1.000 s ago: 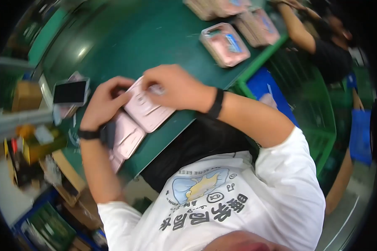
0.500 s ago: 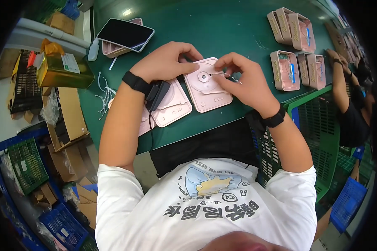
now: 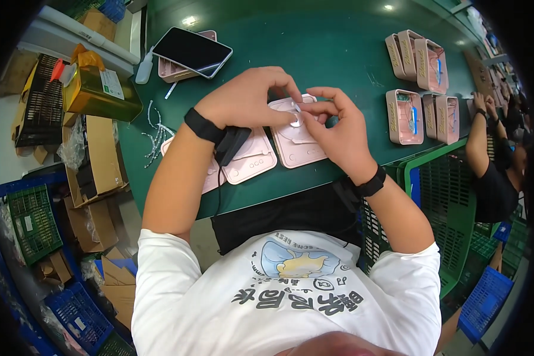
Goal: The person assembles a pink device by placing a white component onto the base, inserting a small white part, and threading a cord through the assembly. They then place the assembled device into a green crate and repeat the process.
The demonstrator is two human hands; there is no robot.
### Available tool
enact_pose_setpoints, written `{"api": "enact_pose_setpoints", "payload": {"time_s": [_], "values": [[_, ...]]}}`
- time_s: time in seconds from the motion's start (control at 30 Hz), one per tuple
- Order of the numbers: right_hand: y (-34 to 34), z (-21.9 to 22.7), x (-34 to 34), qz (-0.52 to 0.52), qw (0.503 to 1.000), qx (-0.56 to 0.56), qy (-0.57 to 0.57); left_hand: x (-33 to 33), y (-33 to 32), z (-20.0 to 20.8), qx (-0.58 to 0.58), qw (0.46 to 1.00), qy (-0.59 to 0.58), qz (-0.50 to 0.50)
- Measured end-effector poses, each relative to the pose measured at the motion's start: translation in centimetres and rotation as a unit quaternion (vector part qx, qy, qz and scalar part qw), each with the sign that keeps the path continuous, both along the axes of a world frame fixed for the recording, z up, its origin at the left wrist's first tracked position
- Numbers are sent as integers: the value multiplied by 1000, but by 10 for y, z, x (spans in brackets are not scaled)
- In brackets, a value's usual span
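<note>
Over a flat, round-cornered pink plastic panel (image 3: 303,155), the left hand (image 3: 249,95) curls half open, thumb touching it; the right hand (image 3: 340,127) nearly pinches, any hold unclear.

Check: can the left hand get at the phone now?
Likely yes: the phone lies uncovered atop a pink case, and nothing visible blocks the way from the left hand.

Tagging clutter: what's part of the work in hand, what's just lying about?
In the work:
- pink panel at the left hand and right hand
- likely the neighbouring pink panel and open pink cases

Apparently lying about:
- phone
- yellow can
- cardboard box
</note>
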State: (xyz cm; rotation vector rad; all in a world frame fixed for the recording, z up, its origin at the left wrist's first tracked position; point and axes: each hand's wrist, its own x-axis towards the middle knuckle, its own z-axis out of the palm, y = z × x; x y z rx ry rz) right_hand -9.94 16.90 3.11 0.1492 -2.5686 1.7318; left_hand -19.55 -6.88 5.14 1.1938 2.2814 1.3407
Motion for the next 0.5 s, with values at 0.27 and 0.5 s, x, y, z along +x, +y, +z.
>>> {"api": "enact_pose_setpoints", "payload": {"time_s": [0.27,0.5], "values": [[8,-2,-5,28,1000,2,3,2,2,7,-98,994,18,46],[11,0,-6,31,999,20,23,6,8,11,-107,992,34,56]]}}
